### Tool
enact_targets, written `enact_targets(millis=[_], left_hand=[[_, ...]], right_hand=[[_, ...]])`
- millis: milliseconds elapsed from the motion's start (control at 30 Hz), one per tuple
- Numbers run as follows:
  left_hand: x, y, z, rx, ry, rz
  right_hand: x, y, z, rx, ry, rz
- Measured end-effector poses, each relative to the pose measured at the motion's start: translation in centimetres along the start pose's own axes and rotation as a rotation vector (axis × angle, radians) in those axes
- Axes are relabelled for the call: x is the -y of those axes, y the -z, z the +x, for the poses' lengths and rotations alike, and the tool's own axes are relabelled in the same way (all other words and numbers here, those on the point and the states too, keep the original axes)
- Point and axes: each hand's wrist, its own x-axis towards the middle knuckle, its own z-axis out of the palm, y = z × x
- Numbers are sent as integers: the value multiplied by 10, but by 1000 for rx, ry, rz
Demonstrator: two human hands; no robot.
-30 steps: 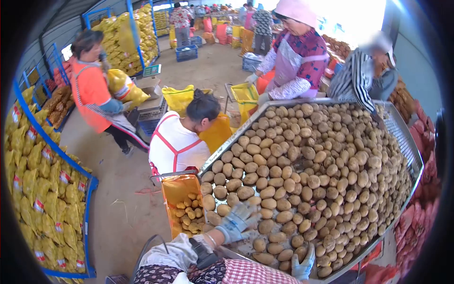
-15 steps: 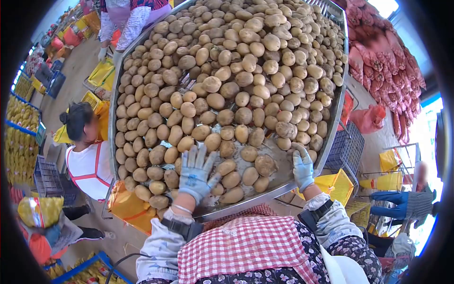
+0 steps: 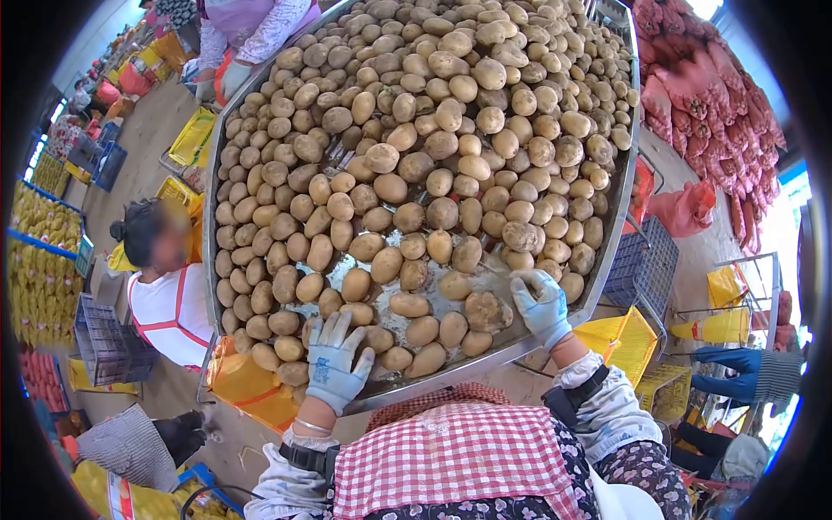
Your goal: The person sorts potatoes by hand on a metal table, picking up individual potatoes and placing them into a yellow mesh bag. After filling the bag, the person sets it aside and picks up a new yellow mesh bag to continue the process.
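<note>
My left hand (image 3: 336, 360), in a light-blue work glove, lies with fingers spread on potatoes at the near left edge of a metal sorting table (image 3: 511, 347). A potato (image 3: 374, 337) sits just beside its fingertips. My right hand (image 3: 541, 308), gloved alike, hovers over or rests on the near right part of the table; its fingers point left, slightly bent, with no potato visible in them. Close to it lies a large, dirt-covered potato (image 3: 488, 312). A thick heap of potatoes (image 3: 416, 165) covers the table beyond, and its bare surface shows in patches near me.
Yellow mesh bags (image 3: 247, 381) hang at both near corners. A dark plastic crate (image 3: 641, 264) stands on the right, before stacked red net sacks (image 3: 702, 113). One co-worker (image 3: 173, 295) is at the left side, another (image 3: 251, 35) at the far left corner.
My left hand has moved left and toward me, and nearby potatoes have shifted. My right hand has turned its fingers leftward. The far co-worker's gloved hands have come up to the table edge.
</note>
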Motion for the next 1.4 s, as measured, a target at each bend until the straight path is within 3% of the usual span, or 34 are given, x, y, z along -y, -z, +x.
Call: enact_targets(millis=[67,133,167,233,333,367,400,467,500,533,600,667,733,767,800,900,933,1000,1033,1067,1133,1167,1233,1267,1333,1400], left_hand=[[3,-5,-2,-192,83,22],[-17,5,23,-212,128,9],[-28,8,38,-227,92,25],[-27,4,48,-246,66,44],[-12,-7,49,-225,152,165],[-8,1,41,-91,140,98],[-4,7,35,42,129,28],[1,7,38,140,164,-85],[3,5,47,-39,158,-123],[1,13,60,-221,149,-157],[-21,15,86,-189,123,-103],[-43,6,101,-81,-163,-66],[-41,-17,100,19,-156,-72],[-32,-20,99,6,-101,-6],[-22,-19,97,-2,-52,61],[13,-8,88,-15,124,194],[22,-9,85,-23,185,203],[26,-12,79,-74,216,257],[23,-9,77,-133,257,312],[13,-7,70,-129,252,310],[-22,9,57,-78,5,63],[-27,4,49,-76,1,61],[-31,-8,39,133,-81,16],[-24,-11,43,132,-81,16],[-7,-12,61,-28,116,155],[3,-10,68,-60,90,212]], right_hand=[[9,-9,20,97,12,-41],[30,-33,38,182,20,-352],[39,-46,48,189,32,-350],[51,-67,60,386,-151,-546],[41,-66,73,480,-86,-396],[16,-69,70,464,-49,-42],[18,-64,65,464,-50,-44],[23,-50,57,453,-505,1279],[34,-40,54,524,-561,1514],[40,-36,53,515,-558,1515],[49,-33,51,597,-665,1809],[51,-36,49,589,-675,1848],[47,-40,47,629,-554,1803],[52,-32,45,485,-622,1501],[46,-29,47,473,-626,1506],[11,-5,51,315,-497,1042],[9,-8,51,309,-503,1044],[15,-20,48,38,-251,702],[40,-13,45,0,-133,441],[38,-7,43,-3,-138,439],[32,9,40,112,64,52],[37,19,34,323,-79,-24],[31,9,13,431,14,-192],[28,1,1,533,104,-358],[28,-19,-14,545,79,-508],[21,-27,-9,543,51,-470]])
